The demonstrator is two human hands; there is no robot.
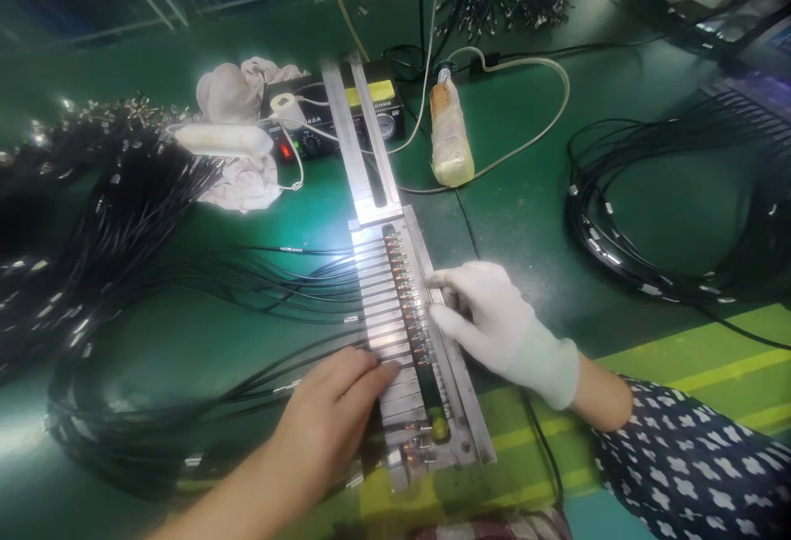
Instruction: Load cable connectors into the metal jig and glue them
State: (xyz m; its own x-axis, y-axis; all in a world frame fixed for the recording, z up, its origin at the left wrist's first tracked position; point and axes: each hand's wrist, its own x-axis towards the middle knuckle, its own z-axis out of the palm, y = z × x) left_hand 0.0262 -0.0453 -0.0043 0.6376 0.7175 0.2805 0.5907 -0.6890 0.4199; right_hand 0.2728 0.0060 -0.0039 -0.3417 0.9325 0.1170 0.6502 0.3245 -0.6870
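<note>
A long metal fixture (461, 375) lies on the green bench, with a row of small connectors (408, 297) down its slotted middle and thin black cables (290, 284) running out of it to the left. My left hand (327, 420), bare, lies flat with its fingers stretched over the fixture's left clamps and the cables there. My right hand (494, 321) wears a white glove; its fingers rest spread on the fixture's right rail, fingertips beside the connector row. Neither hand grips anything.
Large bundles of black cable (92, 218) fill the left side, and a coil (667, 218) lies at the right. Behind the fixture stand a black control box (376, 107), white cloths (238, 91), a yellowish wrapped tool (450, 136) and a metal rail (362, 144).
</note>
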